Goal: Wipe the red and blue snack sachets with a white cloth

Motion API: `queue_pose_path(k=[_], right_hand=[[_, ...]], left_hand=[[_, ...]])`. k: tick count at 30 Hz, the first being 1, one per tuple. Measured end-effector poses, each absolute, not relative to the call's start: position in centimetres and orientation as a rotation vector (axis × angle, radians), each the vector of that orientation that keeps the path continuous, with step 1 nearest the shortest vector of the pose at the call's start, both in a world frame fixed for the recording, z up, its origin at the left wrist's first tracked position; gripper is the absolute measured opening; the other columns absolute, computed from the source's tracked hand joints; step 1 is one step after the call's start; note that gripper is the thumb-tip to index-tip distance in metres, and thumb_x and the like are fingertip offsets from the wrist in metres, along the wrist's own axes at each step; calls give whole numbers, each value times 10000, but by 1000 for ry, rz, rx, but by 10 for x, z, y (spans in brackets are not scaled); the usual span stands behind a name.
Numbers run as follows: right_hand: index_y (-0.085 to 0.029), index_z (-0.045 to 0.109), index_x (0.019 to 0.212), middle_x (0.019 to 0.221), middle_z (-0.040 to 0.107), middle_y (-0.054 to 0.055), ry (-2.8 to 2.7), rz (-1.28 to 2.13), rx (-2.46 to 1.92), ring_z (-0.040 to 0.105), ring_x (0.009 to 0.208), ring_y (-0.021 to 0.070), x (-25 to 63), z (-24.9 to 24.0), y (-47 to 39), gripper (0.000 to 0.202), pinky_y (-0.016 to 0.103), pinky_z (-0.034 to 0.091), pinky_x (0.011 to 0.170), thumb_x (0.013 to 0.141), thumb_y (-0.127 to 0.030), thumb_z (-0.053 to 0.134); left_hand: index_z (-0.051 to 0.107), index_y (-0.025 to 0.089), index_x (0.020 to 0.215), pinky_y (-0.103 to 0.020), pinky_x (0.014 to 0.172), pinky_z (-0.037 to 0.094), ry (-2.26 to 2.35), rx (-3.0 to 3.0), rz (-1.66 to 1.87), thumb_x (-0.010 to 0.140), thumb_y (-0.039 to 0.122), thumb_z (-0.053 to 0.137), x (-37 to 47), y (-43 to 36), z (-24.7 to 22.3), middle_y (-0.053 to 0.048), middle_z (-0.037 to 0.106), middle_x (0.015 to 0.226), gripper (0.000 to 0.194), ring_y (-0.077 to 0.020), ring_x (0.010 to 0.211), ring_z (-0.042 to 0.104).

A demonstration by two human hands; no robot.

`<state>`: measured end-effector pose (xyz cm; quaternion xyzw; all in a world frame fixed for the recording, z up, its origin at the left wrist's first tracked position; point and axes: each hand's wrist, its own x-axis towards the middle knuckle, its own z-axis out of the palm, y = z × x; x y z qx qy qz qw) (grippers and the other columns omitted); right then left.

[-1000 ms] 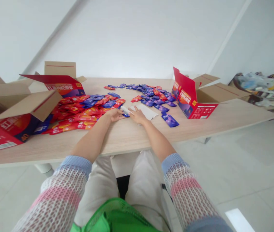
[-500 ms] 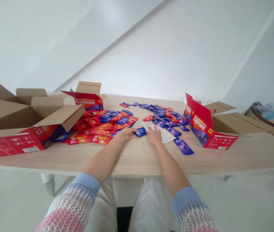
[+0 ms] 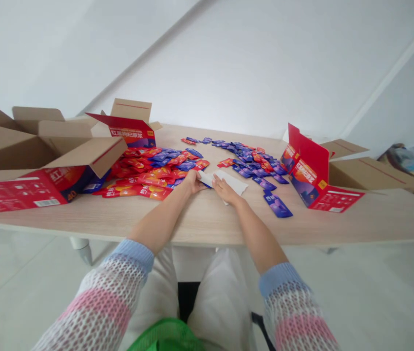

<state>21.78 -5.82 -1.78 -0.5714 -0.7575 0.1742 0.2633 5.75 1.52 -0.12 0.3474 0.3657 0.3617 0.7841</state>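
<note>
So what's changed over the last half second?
The white sheet, under your right hand, has come left over the blue packet in your left hand, hiding most of it. Your left hand's hold, the piles and the boxes stayed as they were.

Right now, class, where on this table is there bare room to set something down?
Bare tabletop lies between the right-hand box and the front edge; also between the mostly red pile and the mostly purple pile, beyond the hands. Crowded: both piles, and the white sheet.

Pink-striped white knit sleeves (image 3: 99,307), blue cuffs (image 3: 136,253), pale trousers (image 3: 223,287), green garment (image 3: 166,334)
</note>
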Motion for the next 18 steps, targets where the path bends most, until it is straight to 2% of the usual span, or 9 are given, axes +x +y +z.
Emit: queue_pose_path(k=[3,6,9,12,15,18], right_hand=[[-155,434,1403,1434,432,98,-1955,541,-1565,287,1381,237,222,-14,-60,833,402,190,1138,885,-704,81],[-133,601,1244,1241,610,122,-1929,470,-1610,399,1316,259,226,-11,-62,875,384,247,1114,875,-715,62],[-158,686,1086,1123,669,118,-1948,355,-1677,449,1276,264,225,-10,-63,852,360,287,1088,885,-699,60],[-163,703,1015,1044,695,113,-2010,247,-1710,494,1233,239,224,-12,-60,842,335,252,1101,914,-644,19],[-138,648,1147,1131,667,123,-2042,177,-1770,505,1222,218,226,-15,-58,800,339,187,1123,945,-586,17],[-136,493,1346,1331,540,141,-2022,146,-1881,424,1297,224,233,-18,-56,697,382,160,1127,966,-559,89]], left_hand=[[494,181,814,-456,778,572,766,650,794,523,77,497,54,16,1,-98,672,827,309,-282,833,682],[507,172,838,-463,766,578,725,661,746,485,61,499,52,18,3,-123,679,901,370,-311,879,678],[523,154,877,-413,746,592,740,688,713,499,36,498,51,19,2,-144,682,935,396,-297,879,682],[532,139,905,-395,741,595,756,721,723,505,18,484,52,16,2,-137,687,934,421,-270,861,688],[540,128,891,-397,747,594,721,741,717,490,17,456,53,12,3,-114,693,869,424,-250,841,692],[532,139,812,-373,740,593,721,744,691,499,27,440,54,10,5,-97,689,789,345,-235,823,694]])
